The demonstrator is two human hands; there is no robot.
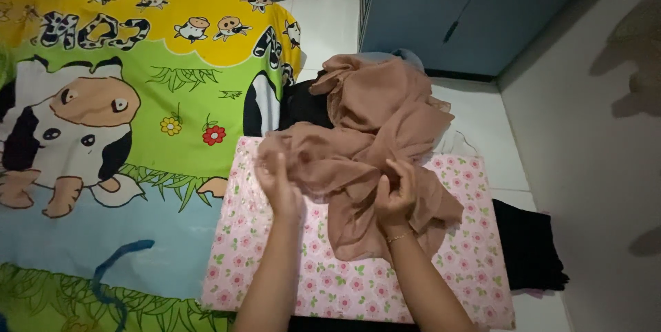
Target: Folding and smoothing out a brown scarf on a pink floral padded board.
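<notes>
**Both hands on the near end of a crumpled tan scarf**

Nearest the camera, two bare forearms reach up from the bottom edge of the view over a pink flowered pad, which serves as the surface. The left hand is at the scarf's near left edge, its fingers curled together around a fold of the cloth. The right hand, with a thin bracelet at the wrist, is beside it to the right; its fingers are bent inward and pinched on another fold. The two hands are near each other but not touching.

The tan scarf lies bunched on the pad, and its long axis runs from the hands away toward the far side, leaning slightly right. So the bulk of the cloth lies beyond both sets of fingers, not beside them. A loose tail drops on the near right, below the right hand, making that hand the closer one to the free end.

Farther off, dark clothing shows under the scarf's far left part, and another black cloth sticks out from under the pad's right edge. To the left spreads a bright cartoon-cow bed sheet. At the far side stands a blue-grey cabinet on the white tiled floor.
</notes>
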